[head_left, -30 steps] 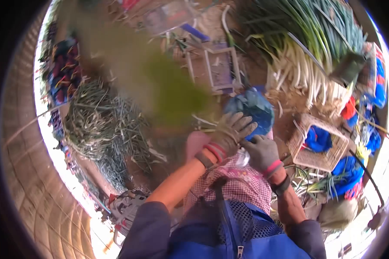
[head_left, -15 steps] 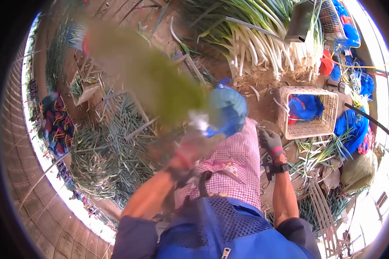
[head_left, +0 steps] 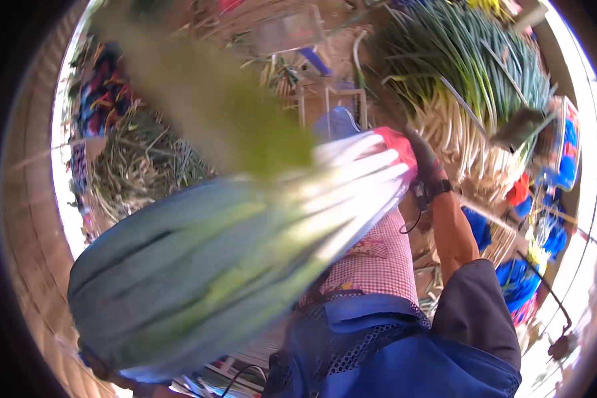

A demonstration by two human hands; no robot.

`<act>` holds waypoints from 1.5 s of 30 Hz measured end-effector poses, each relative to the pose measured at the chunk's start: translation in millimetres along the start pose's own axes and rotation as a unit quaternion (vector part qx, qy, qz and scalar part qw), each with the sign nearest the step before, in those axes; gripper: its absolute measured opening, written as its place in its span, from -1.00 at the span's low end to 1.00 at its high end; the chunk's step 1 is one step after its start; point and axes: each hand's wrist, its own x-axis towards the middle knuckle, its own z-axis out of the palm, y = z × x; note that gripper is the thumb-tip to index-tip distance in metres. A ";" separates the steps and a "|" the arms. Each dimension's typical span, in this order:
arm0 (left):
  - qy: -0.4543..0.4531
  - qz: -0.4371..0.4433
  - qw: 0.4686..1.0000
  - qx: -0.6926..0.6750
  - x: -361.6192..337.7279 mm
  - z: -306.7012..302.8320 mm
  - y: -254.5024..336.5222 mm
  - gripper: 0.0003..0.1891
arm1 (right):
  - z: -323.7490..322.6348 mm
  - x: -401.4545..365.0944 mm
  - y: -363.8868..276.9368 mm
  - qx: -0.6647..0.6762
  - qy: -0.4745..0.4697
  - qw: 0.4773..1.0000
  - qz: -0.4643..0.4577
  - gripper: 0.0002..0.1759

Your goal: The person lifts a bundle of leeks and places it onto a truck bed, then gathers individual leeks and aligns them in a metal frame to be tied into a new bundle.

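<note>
A big bundle of scallions (head_left: 199,259), packed in what looks like a thin clear or bluish net bag, stretches diagonally across the view. Its white stem ends point up and right, with a red netting end (head_left: 398,149) over them. My gloved right hand (head_left: 426,156) grips that red end, thumb side partly hidden. At the lower left, my left hand (head_left: 99,368) holds the leafy end from below. Most of its fingers are hidden behind the bundle. Motion blurs parts of the bundle, and a blurry green-brown smear covers the upper middle of the view.
A large pile of loose scallions (head_left: 471,86) lies at the upper right. Cut leaves (head_left: 146,159) are heaped at the left. Blue netting (head_left: 521,278) lies at the right. A pale crate (head_left: 288,30) and a frame stand ahead.
The bagged scallion bundle has come into view across my lap, held at both ends. My right hand was beside my thigh and empty-looking; my left held blue netting. The view has turned.
</note>
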 end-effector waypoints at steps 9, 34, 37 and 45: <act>0.008 -0.458 0.869 -0.185 -97.5 64.0 -153.1 -0.56 | 184.1 46.1 3.1 -0.506 0.114 0.849 0.101 -0.45; 0.330 -0.614 0.703 -0.143 -287.1 -11.3 -229.0 -0.91 | 231.0 292.4 121.4 -0.772 -0.064 0.549 0.314 -0.42; 0.330 -0.653 0.677 -0.075 -327.6 -10.1 -247.5 -0.83 | 248.7 321.6 154.1 -0.749 -0.071 0.575 0.321 -0.37; 0.417 -0.662 0.618 -0.077 -341.7 -66.7 -266.6 -0.69 | 368.3 290.2 315.0 -0.746 -0.112 0.571 0.325 -0.35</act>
